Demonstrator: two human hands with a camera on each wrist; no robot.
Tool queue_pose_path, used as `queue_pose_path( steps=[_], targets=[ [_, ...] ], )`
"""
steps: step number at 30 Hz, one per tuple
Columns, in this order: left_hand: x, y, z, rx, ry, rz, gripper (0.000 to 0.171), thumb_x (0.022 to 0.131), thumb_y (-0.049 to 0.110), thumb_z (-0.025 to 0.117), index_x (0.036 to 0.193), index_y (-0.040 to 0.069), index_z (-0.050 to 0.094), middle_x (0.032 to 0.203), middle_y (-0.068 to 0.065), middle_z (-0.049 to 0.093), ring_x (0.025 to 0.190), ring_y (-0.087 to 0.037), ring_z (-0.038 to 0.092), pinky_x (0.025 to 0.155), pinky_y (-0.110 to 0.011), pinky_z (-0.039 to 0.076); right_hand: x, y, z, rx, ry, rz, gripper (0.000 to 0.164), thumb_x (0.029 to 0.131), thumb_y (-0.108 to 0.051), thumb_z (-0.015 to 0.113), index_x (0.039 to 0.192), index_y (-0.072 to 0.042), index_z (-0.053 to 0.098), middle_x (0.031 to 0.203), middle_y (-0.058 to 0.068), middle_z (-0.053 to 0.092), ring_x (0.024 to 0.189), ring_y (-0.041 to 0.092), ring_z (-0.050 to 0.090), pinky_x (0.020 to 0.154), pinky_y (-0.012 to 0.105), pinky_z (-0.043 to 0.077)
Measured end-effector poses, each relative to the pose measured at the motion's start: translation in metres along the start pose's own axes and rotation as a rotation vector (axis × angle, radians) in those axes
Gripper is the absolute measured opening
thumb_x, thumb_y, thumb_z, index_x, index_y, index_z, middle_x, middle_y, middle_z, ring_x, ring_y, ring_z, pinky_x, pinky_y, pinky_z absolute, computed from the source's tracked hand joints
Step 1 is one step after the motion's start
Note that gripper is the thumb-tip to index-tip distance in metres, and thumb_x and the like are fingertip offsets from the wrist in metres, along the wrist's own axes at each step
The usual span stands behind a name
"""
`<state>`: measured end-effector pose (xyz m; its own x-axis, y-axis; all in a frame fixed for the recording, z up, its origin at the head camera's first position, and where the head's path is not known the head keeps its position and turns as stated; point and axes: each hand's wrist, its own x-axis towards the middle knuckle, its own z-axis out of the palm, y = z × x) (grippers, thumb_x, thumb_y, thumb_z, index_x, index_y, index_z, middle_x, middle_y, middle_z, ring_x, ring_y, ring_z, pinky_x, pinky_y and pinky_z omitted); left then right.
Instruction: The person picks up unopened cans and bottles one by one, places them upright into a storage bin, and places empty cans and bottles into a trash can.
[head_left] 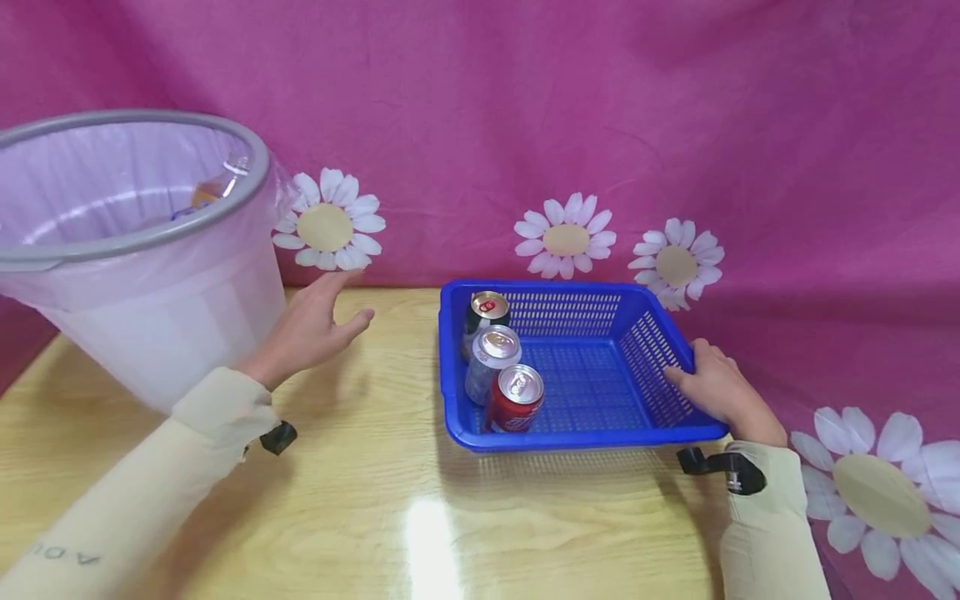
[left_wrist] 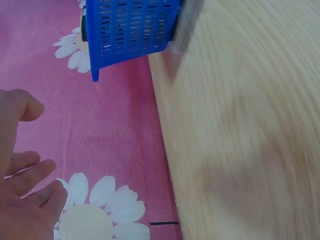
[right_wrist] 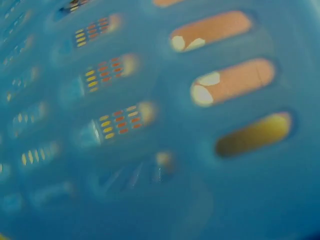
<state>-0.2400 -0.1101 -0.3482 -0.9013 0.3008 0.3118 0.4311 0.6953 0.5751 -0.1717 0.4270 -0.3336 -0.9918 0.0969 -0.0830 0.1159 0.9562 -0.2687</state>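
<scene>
A blue plastic basket [head_left: 570, 437] holds three drink cans along its left side. At the back is a dark can with a gold top [head_left: 487, 310], then a silver can [head_left: 493, 363], then a red can [head_left: 516, 398] in front. My right hand [head_left: 726, 392] grips the basket's right rim, thumb on the inner side. Blue slotted basket wall [right_wrist: 200, 195] fills the right wrist view, which hides the fingers. Between the bin and the basket, my left hand [head_left: 307, 329] hovers with fingers extended and nothing in it. In the left wrist view its thumb and fingers [left_wrist: 30, 185] are apart from the basket.
A large pale bin [head_left: 195, 308] with a grey rim and clear liner stands at the left, some wrappers [head_left: 213, 193] inside. The wooden table [head_left: 352, 500] meets a pink cloth [head_left: 450, 125] with white flowers at the back and right.
</scene>
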Motion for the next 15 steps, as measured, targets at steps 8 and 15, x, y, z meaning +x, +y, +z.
queue_pose_path(
  steps=[8,15],
  targets=[
    [0.003,-0.003,-0.007,0.074,-0.02,-0.001,0.074,0.093,0.038,0.06,0.153,0.01,0.027,0.159,-0.017,0.032,0.151,-0.039,0.019,0.118,-0.064,0.024,0.001,-0.011,-0.019,-0.149,-0.054,-0.029,0.066,0.094,-0.049,0.05,0.127,0.008,0.04,0.118,0.031,0.054,0.106,0.053,0.052,0.074,0.06,0.041],
    [0.019,0.001,-0.012,0.127,-0.013,0.023,0.078,0.092,0.045,0.06,0.153,0.009,0.027,0.159,-0.018,0.031,0.151,-0.043,0.014,0.119,-0.064,0.022,0.005,-0.043,-0.056,-0.266,-0.04,-0.102,0.081,0.092,-0.062,0.046,0.135,0.005,0.036,0.127,0.034,0.048,0.115,0.059,0.045,0.084,0.072,0.04]
  ],
)
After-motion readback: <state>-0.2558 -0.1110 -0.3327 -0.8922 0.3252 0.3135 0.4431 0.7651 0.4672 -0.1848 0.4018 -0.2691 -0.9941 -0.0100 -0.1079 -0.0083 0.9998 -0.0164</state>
